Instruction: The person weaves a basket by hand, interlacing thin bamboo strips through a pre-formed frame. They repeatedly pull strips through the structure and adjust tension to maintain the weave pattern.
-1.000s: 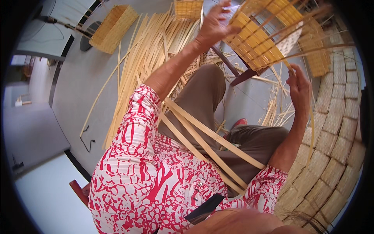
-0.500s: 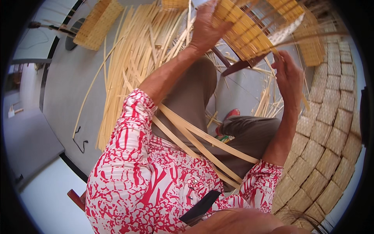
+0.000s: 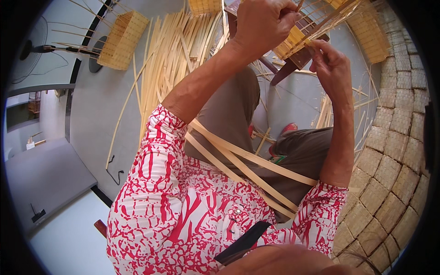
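Note:
A partly woven yellow bamboo basket (image 3: 290,43) rests on a dark reddish wooden stool (image 3: 287,71) in front of me, its unwoven stakes spreading toward the upper right. My left hand (image 3: 262,26) is closed, thumb and fingers pinching a thin bamboo strip above the basket. At the basket's near right edge, my right hand (image 3: 331,65) is closed too, its fingertips pinching a bamboo strip. My left hand and forearm hide part of the basket. Several loose flat strips (image 3: 243,167) lie across my lap.
A long pile of bamboo strips (image 3: 165,50) covers the floor to the left. Unfinished baskets stand at the far left (image 3: 123,41), far middle (image 3: 205,6) and far right (image 3: 370,36). Stacked woven pieces (image 3: 394,142) line the right side. A fan (image 3: 32,49) stands at the far left.
The basket has turned and dropped lower, showing its open stakes rather than its broad woven side. My left hand has moved right, closer to my right hand, which has shifted slightly up and left.

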Demonstrator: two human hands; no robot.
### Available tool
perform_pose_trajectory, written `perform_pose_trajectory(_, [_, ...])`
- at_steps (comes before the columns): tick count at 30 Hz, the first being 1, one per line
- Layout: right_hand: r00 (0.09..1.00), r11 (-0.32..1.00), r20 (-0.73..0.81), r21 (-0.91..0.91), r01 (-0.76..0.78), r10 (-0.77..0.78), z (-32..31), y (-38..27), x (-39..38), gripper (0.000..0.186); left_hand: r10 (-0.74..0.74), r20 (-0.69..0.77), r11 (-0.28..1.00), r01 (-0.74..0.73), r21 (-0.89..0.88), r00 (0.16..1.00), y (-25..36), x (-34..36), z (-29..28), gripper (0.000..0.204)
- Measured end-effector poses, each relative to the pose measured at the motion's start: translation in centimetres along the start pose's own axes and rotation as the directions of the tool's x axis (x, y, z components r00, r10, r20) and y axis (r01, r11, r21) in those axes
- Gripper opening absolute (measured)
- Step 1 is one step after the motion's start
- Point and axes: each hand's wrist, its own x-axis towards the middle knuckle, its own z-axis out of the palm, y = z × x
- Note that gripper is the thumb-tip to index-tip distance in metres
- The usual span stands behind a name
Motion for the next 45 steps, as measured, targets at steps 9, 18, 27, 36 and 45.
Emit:
perform_pose_trajectory(9, [0.999, 0.988, 0.025, 0.148, -0.036, 0.033, 0.6, 1.9, 0.0, 0.019, 0.199, 0.095, 0.976, -0.189, -0.105, 0.975, -1.8, 1.2, 0.9, 0.012])
perform_pose_trajectory(18, [1.000, 0.995, 0.022, 0.096, 0.013, -0.015, 0.2, 0.7, 0.2, 0.020, 0.136, 0.096, 0.991, -0.133, -0.031, 0.986, -1.4, 1.6, 0.3, 0.015])
perform_pose_trajectory(27, [0.998, 0.998, -0.037, 0.034, 0.059, -0.058, 0.5, 1.1, -0.4, 0.018, 0.436, 0.339, 0.897, -0.432, -0.090, 0.834, -2.1, -0.1, 0.6, 0.014])
perform_pose_trajectory(36, [0.921, 0.890, -0.085, -0.305, 0.338, -0.379, -0.3, 0.7, -1.6, 0.022, 0.400, 0.597, 0.916, -0.330, -0.230, 0.695, -1.3, 2.4, -0.3, 0.005])
perform_pose_trajectory(45, [0.888, 0.827, -0.143, -0.453, 0.333, -0.436, -1.5, -0.6, -1.2, 0.033, 0.542, 0.600, 0.838, -0.427, -0.338, 0.589, -0.7, 1.8, -1.5, 0.006])
